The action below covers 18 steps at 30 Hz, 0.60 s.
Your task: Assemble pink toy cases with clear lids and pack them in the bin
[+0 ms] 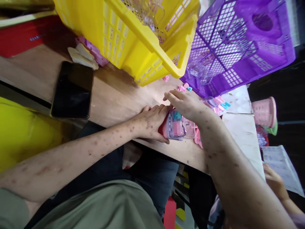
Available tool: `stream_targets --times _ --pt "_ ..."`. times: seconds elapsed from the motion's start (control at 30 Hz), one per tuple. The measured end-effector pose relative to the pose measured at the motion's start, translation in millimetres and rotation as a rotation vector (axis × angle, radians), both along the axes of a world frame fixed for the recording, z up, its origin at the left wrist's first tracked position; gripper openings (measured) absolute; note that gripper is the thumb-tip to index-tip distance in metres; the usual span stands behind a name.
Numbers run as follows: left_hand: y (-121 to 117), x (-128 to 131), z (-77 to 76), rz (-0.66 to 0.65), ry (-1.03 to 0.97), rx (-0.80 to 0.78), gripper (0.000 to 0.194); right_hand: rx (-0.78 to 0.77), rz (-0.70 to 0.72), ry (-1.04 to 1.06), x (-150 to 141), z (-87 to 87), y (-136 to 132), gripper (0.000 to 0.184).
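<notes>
Left hand clasps the pink end of a clear-and-pink plastic box on the wooden worktop; the right hand arches over it, grip hidden. Rightward, a teal plastic piece resembles an H; a white paper sheet's print blurs illegibly.

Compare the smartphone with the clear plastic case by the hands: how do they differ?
Look: the smartphone shows a dark screen, while the clear plastic case reveals pink and teal pieces.
Shape: the smartphone is a thin slab; the clear plastic case is boxier.
Handling: the smartphone lies untouched, while the left hand grips the clear plastic case and the right hand partly covers it.
Shared: both appear to rest on the wooden tabletop.
</notes>
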<state>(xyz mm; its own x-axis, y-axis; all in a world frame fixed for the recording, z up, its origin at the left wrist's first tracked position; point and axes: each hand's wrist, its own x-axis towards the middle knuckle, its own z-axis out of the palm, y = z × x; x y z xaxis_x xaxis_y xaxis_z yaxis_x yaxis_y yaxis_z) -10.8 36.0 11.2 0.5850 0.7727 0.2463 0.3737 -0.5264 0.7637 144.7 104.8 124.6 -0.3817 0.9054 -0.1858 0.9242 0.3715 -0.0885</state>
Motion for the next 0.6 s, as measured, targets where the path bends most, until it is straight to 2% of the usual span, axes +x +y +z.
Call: stream_targets --times 0.1,0.17,0.23,0.3,0.4,0.47,0.53,0.6 --pt "-0.1 -1.8 2.7 0.008 -0.027 -0.025 0.121 0.011 -0.138 0.100 -0.5 8.5 -16.1 0.056" --pt "0.4 -2.9 2.1 0.005 -0.054 -0.027 0.114 0.156 -0.157 0.130 -1.2 11.6 -34.0 0.058" --pt "1.2 -3.0 -0.7 -0.015 -0.076 -0.019 0.111 0.283 -0.107 0.102 -2.6 9.5 -53.0 0.054" --pt "1.9 -1.7 -5.1 -0.032 -0.083 -0.009 0.113 0.342 -0.087 0.029 -6.0 3.5 -67.8 0.049" --pt "2.8 1.6 -12.0 -0.023 -0.099 -0.003 0.117 0.409 -0.146 -0.070 -14.7 -5.7 -75.6 0.038" --pt "3.9 2.8 -14.8 -0.005 -0.122 -0.009 0.119 0.408 -0.174 -0.106 -20.2 -8.7 -72.5 0.033" --pt "5.6 1.9 -15.1 -0.011 -0.181 -0.035 0.119 0.338 -0.198 -0.078 -22.8 -8.6 -66.3 0.033" --pt "7.2 -1.1 -13.2 -0.101 -0.305 -0.103 0.106 0.241 -0.246 0.034 -21.3 -5.6 -59.6 0.035"
